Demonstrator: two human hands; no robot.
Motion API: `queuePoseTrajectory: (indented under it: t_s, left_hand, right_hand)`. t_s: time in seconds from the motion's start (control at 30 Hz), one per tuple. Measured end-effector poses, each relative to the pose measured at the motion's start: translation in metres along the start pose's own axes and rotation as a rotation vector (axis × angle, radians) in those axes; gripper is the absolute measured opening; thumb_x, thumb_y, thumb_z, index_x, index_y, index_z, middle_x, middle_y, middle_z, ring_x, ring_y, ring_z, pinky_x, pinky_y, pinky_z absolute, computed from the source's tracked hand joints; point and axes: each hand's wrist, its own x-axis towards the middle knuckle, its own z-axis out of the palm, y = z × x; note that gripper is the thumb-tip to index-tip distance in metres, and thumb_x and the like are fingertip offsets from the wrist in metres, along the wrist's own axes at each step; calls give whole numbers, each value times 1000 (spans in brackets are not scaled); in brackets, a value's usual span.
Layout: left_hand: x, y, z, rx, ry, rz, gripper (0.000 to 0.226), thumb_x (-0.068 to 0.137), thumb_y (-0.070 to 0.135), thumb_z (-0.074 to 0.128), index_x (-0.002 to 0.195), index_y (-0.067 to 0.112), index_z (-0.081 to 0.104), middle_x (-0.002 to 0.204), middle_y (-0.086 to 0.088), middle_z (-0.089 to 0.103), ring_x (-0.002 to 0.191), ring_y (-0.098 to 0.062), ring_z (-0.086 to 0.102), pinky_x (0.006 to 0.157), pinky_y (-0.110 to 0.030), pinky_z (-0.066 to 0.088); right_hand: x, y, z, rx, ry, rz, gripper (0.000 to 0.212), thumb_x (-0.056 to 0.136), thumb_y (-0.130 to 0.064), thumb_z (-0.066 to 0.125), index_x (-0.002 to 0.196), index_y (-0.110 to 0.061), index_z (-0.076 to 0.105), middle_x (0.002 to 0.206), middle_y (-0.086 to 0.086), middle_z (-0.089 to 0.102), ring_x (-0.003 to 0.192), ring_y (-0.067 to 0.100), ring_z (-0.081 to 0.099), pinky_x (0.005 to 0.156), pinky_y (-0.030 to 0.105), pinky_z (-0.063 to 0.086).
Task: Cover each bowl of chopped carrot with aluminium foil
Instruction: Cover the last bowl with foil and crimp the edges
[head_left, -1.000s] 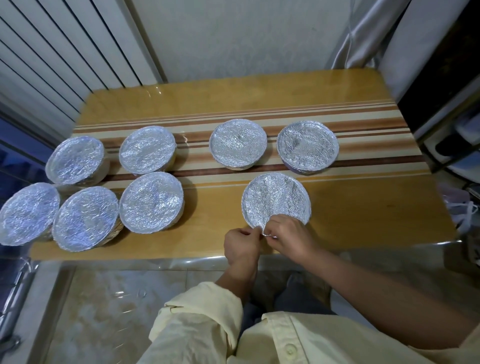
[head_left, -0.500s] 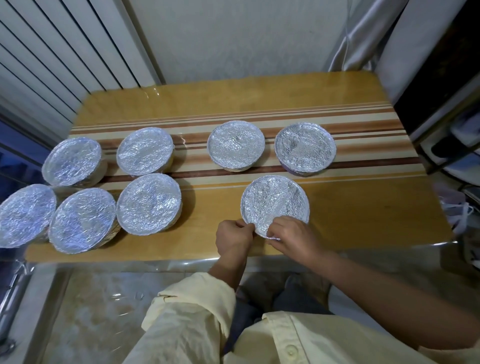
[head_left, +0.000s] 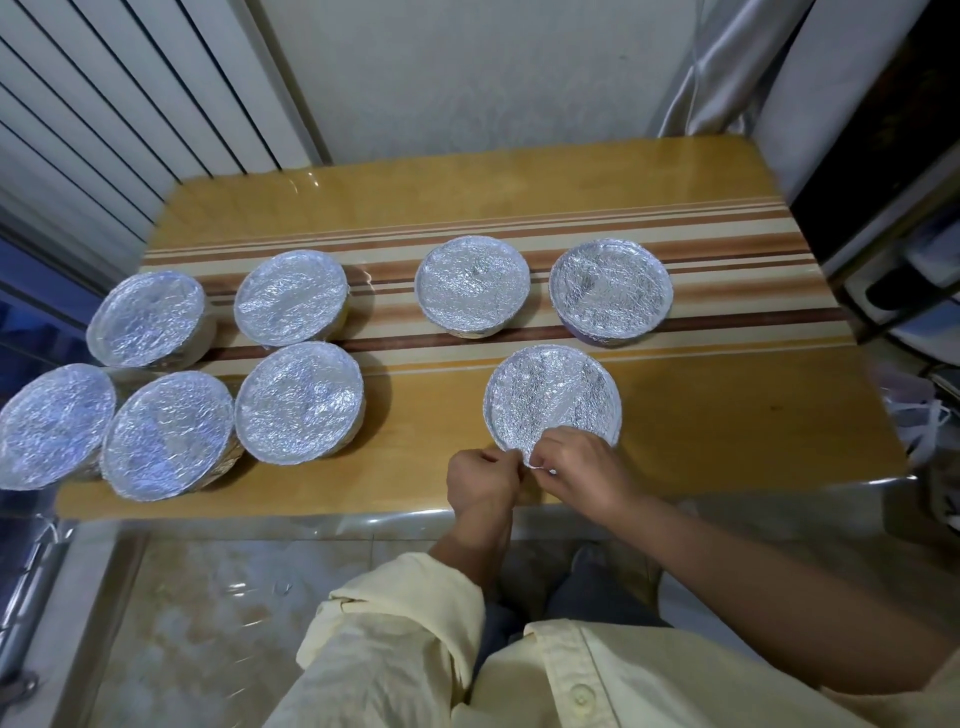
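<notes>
Bowl (head_left: 554, 399) under crumpled aluminium foil (head_left: 519, 410) stands on the table (head_left: 717, 431), close to its front edge and right of its middle. At that front edge, the left hand (head_left: 483, 480) and the right hand (head_left: 582, 470) both pinch the foil with curled fingers at the bowl's near rim.
</notes>
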Motion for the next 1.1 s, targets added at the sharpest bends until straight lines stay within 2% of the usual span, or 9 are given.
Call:
queuePoseTrajectory:
  t_s: [0.1,0.17,0.3,0.43,0.5,0.63,0.87,0.97,1.1]
  left_hand:
    - [-1,-3,0,-8,-31,-15,27,56,49,69,52,24,73,61,-7,71,68,-30,71,69,-40,59]
    - [-1,-9,1,16,-42,-5,39,54,55,68,52,17,72,62,-9,72,69,-30,72,70,-41,59]
    - [-3,-4,2,73,-52,43,33,59,41,64,58,8,71,68,-15,72,66,-29,67,71,-39,58]
    - [1,-2,0,123,-64,69,34,77,42,70,64,11,74,72,-12,74,77,-30,71,68,-32,52]
    - [3,-6,-1,127,-80,67,40,81,47,71,59,14,73,70,-10,73,74,-28,68,68,-31,50]
    - [5,-6,-2,186,-46,93,33,88,31,67,61,13,68,62,-8,61,64,-27,53,61,-28,38]
    - [11,8,-10,317,-67,141,37,78,40,60,74,8,78,72,-14,71,73,-33,66,63,-29,47]
    - [14,10,-13,316,-79,142,46,63,45,49,71,9,78,73,-12,73,75,-31,68,62,-28,48]
    - [13,7,-13,254,-58,144,45,70,47,54,70,9,77,73,-13,73,70,-31,66,64,-29,49]
  right_hand:
    - [0,-1,1,4,9,8,25,59,0,82,65,-12,61,63,2,56,58,24,58,52,27,43]
    - [-1,-1,2,7,11,7,25,59,0,83,64,-12,61,62,2,57,57,24,58,52,27,44]
    - [-1,-2,1,10,5,10,23,60,1,81,65,-11,62,63,3,58,59,25,59,52,29,44]
    - [1,-3,-3,15,14,5,21,62,1,80,66,-10,63,64,5,58,59,26,60,53,28,44]
    - [0,-3,-2,18,21,0,23,61,1,82,65,-11,62,63,4,57,59,25,59,54,27,43]
    - [-1,-5,1,34,6,7,22,61,0,82,66,-11,63,63,3,58,58,25,59,52,28,45]
    - [-3,6,-10,26,-28,-47,30,58,-15,89,74,-11,63,71,3,58,66,25,58,59,27,43]
    - [-7,6,-10,-15,-16,-64,30,56,-9,88,69,-11,61,68,3,58,64,24,58,57,26,43]
    - [-5,5,-7,-58,3,-62,25,55,0,80,63,-11,59,65,1,55,62,22,57,56,27,37]
